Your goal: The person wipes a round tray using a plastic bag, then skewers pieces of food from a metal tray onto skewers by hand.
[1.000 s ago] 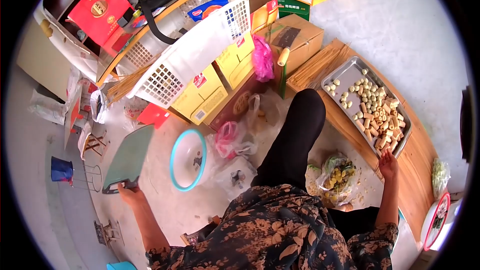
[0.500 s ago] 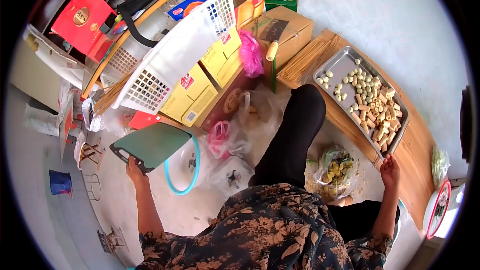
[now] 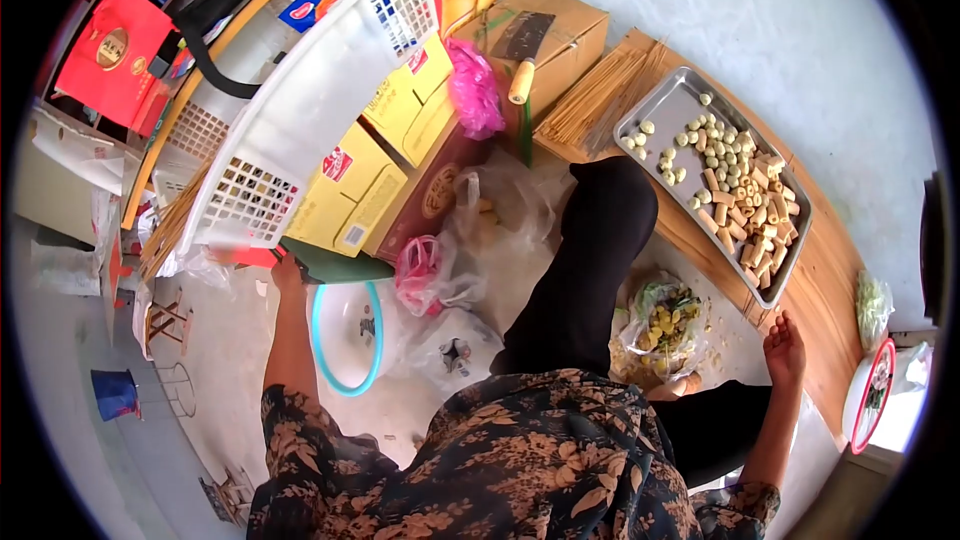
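My left hand [image 3: 289, 273] grips the end of a dark green board [image 3: 335, 264], which lies partly hidden below the white basket [image 3: 318, 105] and against the yellow boxes [image 3: 352, 190]. Near the bench's front edge, my right hand [image 3: 784, 348] is held with its fingers loosely curled, and I see nothing in it. Just beyond it rests a metal tray [image 3: 655, 112] with round green pieces [image 3: 722, 143] and short tan tube-shaped pieces [image 3: 765, 215]. Thin wooden sticks [image 3: 590, 105] lie on the wooden bench [image 3: 832, 285] left of the tray.
A cleaver [image 3: 522, 65] lies on the cardboard box [image 3: 575, 25]. A blue-rimmed basin [image 3: 346, 340], plastic bags [image 3: 455, 350] and a bag of yellow-green scraps [image 3: 668, 325] are on the floor. A red-rimmed basin [image 3: 873, 395] stands at the far right.
The green board has moved from over the floor and basin up to the boxes, with my left hand still on it. My right hand has drawn slightly away from the tray. The view has shifted.
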A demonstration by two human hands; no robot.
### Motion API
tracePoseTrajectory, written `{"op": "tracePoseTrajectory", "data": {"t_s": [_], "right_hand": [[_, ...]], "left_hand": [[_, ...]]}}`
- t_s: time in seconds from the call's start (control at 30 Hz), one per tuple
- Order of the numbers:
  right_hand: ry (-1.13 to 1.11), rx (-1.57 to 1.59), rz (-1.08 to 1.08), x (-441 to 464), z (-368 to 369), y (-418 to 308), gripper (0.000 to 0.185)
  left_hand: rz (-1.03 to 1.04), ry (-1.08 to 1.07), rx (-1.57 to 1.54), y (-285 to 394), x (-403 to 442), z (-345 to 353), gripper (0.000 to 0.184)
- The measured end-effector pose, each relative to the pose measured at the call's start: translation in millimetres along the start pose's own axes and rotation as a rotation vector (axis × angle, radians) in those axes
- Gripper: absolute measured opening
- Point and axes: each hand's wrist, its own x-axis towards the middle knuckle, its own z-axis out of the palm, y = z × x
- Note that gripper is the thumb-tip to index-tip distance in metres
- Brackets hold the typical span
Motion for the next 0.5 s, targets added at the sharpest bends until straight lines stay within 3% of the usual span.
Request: {"op": "tracePoseTrajectory", "data": {"t_s": [0.07,0.1,0.13,0.2,0.23,0.33,0.37,0.4,0.43,0.47,0.5], "right_hand": [[0.061,0.002,-0.010,-8.1,-3.2,-0.8,0.019],[0.084,0.006,-0.023,-10.4,-5.6,0.7,0.019],[0.035,0.017,-0.010,-10.3,-10.8,1.5,0.018],[0.096,0.054,-0.012,-24.4,-7.0,-4.8,0.014],[0.011,0.027,-0.018,-29.2,-8.5,-8.3,0.014],[0.073,0.067,-0.090,-39.7,3.8,-23.8,0.012],[0.220,0.058,-0.159,-51.4,-9.7,-35.1,0.010],[0.260,0.099,-0.207,-61.4,-11.0,-37.9,0.010],[0.279,0.133,-0.252,-65.0,-24.9,-39.3,0.013],[0.156,0.276,-0.315,-66.5,-51.5,-36.4,0.018],[0.295,0.319,-0.344,-73.5,-48.9,-38.3,0.018]], "left_hand": [[-0.078,0.061,0.052,-6.9,8.7,19.7,0.022],[-0.142,0.033,0.296,-24.2,41.8,15.4,0.028],[-0.125,-0.054,-0.170,-24.8,22.8,38.0,0.039],[-0.120,-0.185,-0.200,-34.2,22.7,84.8,0.038],[-0.135,-0.237,-0.172,-39.6,19.1,106.1,0.038],[-0.140,-0.358,-0.074,-44.0,-17.5,168.1,0.036],[-0.179,-0.446,-0.060,-49.5,-53.7,226.6,0.036],[-0.179,-0.464,-0.022,-46.2,-76.4,241.3,0.035],[-0.188,-0.496,0.016,-43.2,-105.0,260.8,0.035],[-0.204,-0.533,0.037,-42.7,-134.5,279.3,0.034],[-0.210,-0.564,0.059,-40.9,-158.6,294.7,0.034]]}}
